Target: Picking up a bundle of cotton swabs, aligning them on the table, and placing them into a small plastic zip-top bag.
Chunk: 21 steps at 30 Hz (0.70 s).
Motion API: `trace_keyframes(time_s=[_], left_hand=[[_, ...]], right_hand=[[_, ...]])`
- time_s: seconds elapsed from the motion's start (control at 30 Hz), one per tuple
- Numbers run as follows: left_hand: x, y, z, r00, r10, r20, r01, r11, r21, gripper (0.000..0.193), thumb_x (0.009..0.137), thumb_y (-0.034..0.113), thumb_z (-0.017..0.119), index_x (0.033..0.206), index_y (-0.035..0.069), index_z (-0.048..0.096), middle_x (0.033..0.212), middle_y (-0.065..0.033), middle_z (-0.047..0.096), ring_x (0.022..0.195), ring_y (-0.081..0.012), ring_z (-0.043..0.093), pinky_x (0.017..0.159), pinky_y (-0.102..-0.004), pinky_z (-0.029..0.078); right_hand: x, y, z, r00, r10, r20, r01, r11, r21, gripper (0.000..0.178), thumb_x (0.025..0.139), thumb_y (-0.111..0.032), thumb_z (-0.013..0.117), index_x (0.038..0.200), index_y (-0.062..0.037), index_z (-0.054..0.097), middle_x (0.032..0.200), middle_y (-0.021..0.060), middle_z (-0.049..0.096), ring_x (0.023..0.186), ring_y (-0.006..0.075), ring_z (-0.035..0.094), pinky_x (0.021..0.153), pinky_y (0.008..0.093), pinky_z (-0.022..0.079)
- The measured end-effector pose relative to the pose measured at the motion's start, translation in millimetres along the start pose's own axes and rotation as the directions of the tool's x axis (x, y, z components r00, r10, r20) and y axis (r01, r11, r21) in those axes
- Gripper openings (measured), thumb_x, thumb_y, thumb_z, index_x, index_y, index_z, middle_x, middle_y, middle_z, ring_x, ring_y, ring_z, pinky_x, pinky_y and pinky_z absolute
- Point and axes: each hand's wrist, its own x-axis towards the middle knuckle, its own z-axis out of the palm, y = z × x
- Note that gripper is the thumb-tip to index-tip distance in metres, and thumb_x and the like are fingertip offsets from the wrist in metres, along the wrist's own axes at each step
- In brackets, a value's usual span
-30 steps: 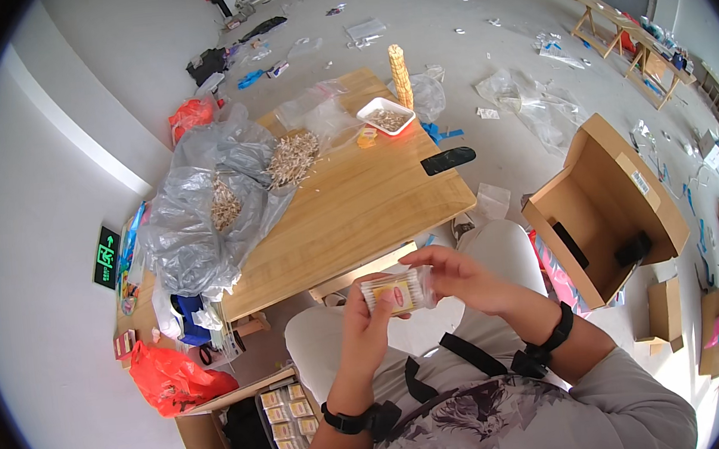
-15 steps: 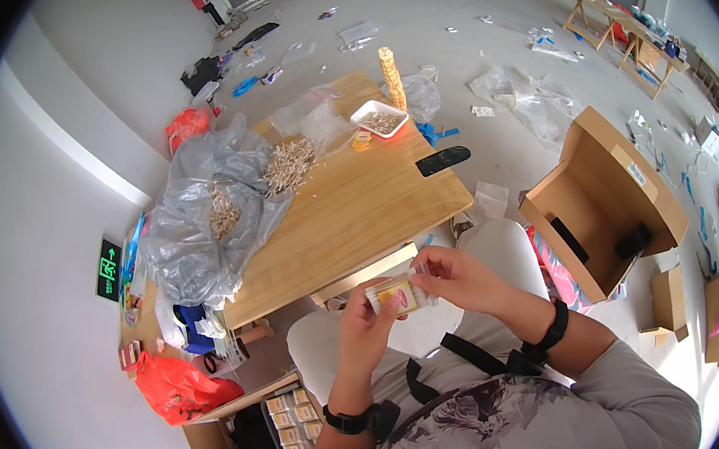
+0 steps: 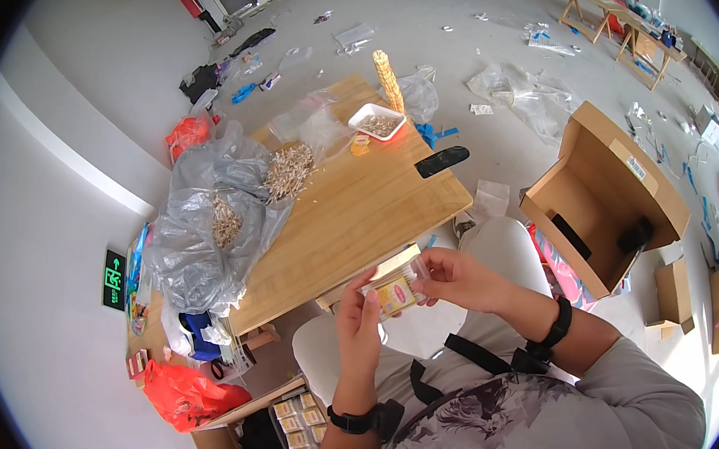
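Observation:
Above my lap I hold a small clear pack of cotton swabs (image 3: 398,293) with a yellow label facing up. My left hand (image 3: 357,320) grips its left end, thumb on top near the label. At the other end, my right hand (image 3: 458,281) pinches the clear plastic between thumb and fingers. Beyond my hands, a pile of loose cotton swabs (image 3: 289,171) lies on the wooden table (image 3: 350,212). More swabs sit in a grey plastic bag (image 3: 184,246) to its left. A white tray with a red outside (image 3: 377,122) holds loose swabs at the far end.
An open cardboard box (image 3: 582,203) stands to my right, dark objects inside. At lower left, a dark crate holds several similar packs (image 3: 303,425), near a red plastic bag (image 3: 187,393). A black strip (image 3: 443,161) overhangs the table's right edge. Litter (image 3: 520,92) lies across the floor.
The pack has tilted and its label is turned more toward me. My left hand's fingers have straightened and shifted slightly; the right hand keeps its pinch on the end.

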Motion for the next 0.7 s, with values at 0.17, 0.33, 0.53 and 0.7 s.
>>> trace_keyframes(time_s=[0.17, 0.33, 0.53, 0.7], left_hand=[[1.5, 3.2, -4.7, 0.934, 0.341, -0.104, -0.306, 0.918, 0.252, 0.022, 0.097, 0.001, 0.065, 0.119, -0.001, 0.063, 0.125, -0.0136, 0.064, 0.106, -0.0195, 0.065, 0.084, -0.0322, 0.058], [1.2, 18.1, -5.8, 0.904, 0.428, 0.002, -0.373, 0.785, 0.494, 0.021, 0.088, -0.008, 0.071, 0.108, -0.001, 0.067, 0.114, -0.0158, 0.067, 0.103, -0.0226, 0.069, 0.084, -0.0315, 0.062], [1.1, 22.7, -2.2, 0.891, 0.455, -0.002, -0.375, 0.737, 0.563, 0.018, 0.089, -0.007, 0.071, 0.105, -0.001, 0.068, 0.108, -0.0149, 0.070, 0.098, -0.0224, 0.071, 0.081, -0.0308, 0.062], [0.8, 27.4, -1.4, 0.902, 0.431, 0.020, -0.345, 0.694, 0.632, 0.017, 0.089, -0.005, 0.071, 0.104, -0.001, 0.068, 0.107, -0.0142, 0.070, 0.094, -0.0226, 0.071, 0.079, -0.0305, 0.061]], right_hand=[[0.8, 1.7, -2.9, 0.999, -0.038, -0.025, 0.040, 0.998, 0.049, 0.029, 0.102, -0.018, 0.066, 0.123, -0.0009, 0.057, 0.106, 0.0043, 0.069, 0.090, 0.0122, 0.070, 0.076, 0.0278, 0.058], [0.3, -1.8, 1.8, 0.994, -0.103, -0.047, 0.106, 0.993, 0.056, 0.029, 0.103, -0.015, 0.062, 0.128, -0.0034, 0.054, 0.112, 0.0059, 0.069, 0.096, 0.0118, 0.068, 0.078, 0.0283, 0.058], [0.9, 0.6, 4.1, 0.993, -0.109, -0.034, 0.108, 0.994, -0.018, 0.032, 0.105, -0.015, 0.059, 0.134, -0.0031, 0.055, 0.111, 0.0049, 0.069, 0.093, 0.0091, 0.066, 0.077, 0.0277, 0.058], [-0.5, -0.6, 3.6, 0.995, -0.090, -0.046, 0.086, 0.993, -0.084, 0.030, 0.107, -0.015, 0.057, 0.134, -0.0016, 0.055, 0.109, 0.0040, 0.068, 0.095, 0.0083, 0.065, 0.079, 0.0269, 0.058]])
